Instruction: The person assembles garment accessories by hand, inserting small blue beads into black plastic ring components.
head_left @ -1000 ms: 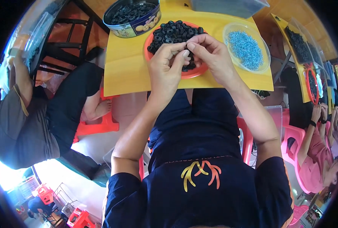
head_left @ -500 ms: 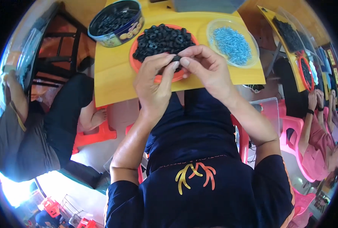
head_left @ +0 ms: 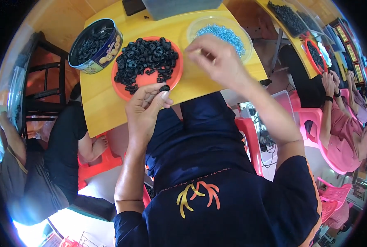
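My left hand (head_left: 143,108) pinches a small black plastic part (head_left: 164,88) between thumb and fingers, just above the near rim of a red-orange plate (head_left: 176,79). Heaped on that plate are many similar black parts (head_left: 144,57), with a bare patch toward me. To the right, my right hand (head_left: 220,61) hangs over the near left side of a clear round tub (head_left: 194,25). Small shiny blue-silver pieces (head_left: 222,35), too small to name, fill the tub. The right fingers are bent and smeared by motion, so I cannot see whether they hold anything.
At the yellow table's (head_left: 99,117) left stands a round tin (head_left: 111,51) with black parts in it. A grey translucent bin (head_left: 179,9) and a dark flat object (head_left: 133,6) are at the back. People sit left and right; another yellow table (head_left: 292,45) is at the right.
My hands have parted. The left keeps the black part and has moved slightly left and down; the right has lifted away toward the tub. The whole view has shifted.
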### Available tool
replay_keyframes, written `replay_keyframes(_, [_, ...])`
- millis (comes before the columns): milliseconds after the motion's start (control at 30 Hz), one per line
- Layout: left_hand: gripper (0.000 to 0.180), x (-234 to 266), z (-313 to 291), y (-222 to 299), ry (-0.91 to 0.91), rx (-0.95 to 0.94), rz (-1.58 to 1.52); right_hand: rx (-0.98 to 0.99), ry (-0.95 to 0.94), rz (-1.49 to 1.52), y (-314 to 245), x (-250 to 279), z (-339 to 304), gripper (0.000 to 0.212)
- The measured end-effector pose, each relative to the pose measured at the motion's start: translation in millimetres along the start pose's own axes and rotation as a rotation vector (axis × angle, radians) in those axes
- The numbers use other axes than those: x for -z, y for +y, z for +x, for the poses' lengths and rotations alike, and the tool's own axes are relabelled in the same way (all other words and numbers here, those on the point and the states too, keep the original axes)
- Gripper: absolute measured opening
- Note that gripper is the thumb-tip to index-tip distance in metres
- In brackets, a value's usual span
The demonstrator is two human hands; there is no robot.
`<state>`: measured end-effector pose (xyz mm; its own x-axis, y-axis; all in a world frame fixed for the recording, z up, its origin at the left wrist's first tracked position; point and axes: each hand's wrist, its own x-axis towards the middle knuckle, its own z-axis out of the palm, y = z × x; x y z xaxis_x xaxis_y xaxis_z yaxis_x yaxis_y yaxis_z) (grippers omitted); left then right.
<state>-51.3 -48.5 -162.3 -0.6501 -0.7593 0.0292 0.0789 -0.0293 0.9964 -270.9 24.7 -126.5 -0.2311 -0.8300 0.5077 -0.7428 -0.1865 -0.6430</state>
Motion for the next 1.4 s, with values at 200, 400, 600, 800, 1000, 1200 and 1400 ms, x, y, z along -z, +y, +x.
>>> replay_keyframes(200, [0.021,-2.6,0.6,-1.0,-0.015,0.035,-0.007,-0.005,-0.088,-0.471,62.3,55.1,16.6,0.013])
replay_keyframes(400, [0.019,-5.5,-0.9,-2.2,-0.037,0.071,-0.013,0.002,-0.429,-0.517,69.7,55.3,20.6,0.013])
replay_keyframes(600, [0.02,-11.3,-1.5,3.3,-0.064,0.08,0.028,-0.053,-0.557,-0.423,69.0,61.5,26.4,0.014])
replay_keyframes(800, [0.021,-20.3,1.0,3.5,-0.069,0.105,0.043,-0.036,-0.693,-0.459,56.7,57.3,23.4,0.017])
replay_keyframes(1000, [0.021,-27.7,3.4,4.5,-0.097,0.101,0.039,0.049,-0.535,-0.555,55.2,52.6,25.4,0.012])
replay_keyframes(1200, [0.021,-24.5,3.7,2.0,-0.089,0.107,0.039,0.052,-0.587,-0.645,58.2,54.1,21.7,0.008])
replay_keyframes(1400, [0.021,-23.4,2.1,0.7,-0.086,0.109,0.033,0.137,-0.437,-0.51,71.3,53.2,17.6,0.008])
